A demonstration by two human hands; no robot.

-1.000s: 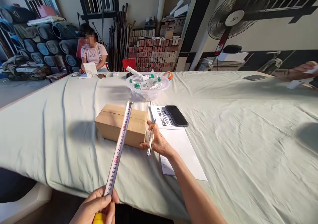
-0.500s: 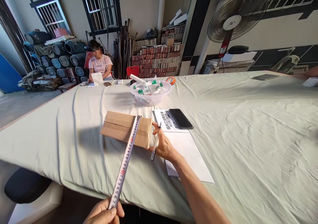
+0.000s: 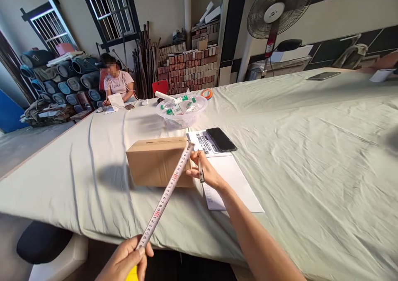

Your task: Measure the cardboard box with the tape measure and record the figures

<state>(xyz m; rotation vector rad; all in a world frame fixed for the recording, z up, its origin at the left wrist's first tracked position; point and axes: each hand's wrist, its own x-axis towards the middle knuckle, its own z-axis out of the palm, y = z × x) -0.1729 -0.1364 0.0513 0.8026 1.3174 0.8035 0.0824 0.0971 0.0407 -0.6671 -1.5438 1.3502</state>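
A brown cardboard box (image 3: 157,164) sits on the cloth-covered table, its long side facing me. My left hand (image 3: 126,254), closed at the lower middle, grips a tape measure (image 3: 166,196); a bit of its yellow case shows below the fingers. The blade slants up and right across the box's front, its hooked end by the upper right corner. With a pen (image 3: 200,172) held in it, my right hand (image 3: 211,174) is at the box's right end. Its fingertips reach the box edge close to the blade's end; whether they press on the blade I cannot tell.
Right of the box lie white paper sheets (image 3: 238,185) and a black phone (image 3: 222,139). Behind it stands a clear plastic basin (image 3: 182,117) of bottles, beside an orange tape roll (image 3: 206,93). A person (image 3: 119,81) sits at the far left; another person's arm shows far right.
The box has turned so its long side faces me. The tape's hooked end has shifted right to the box's right corner. The yellow case now shows under my left hand.
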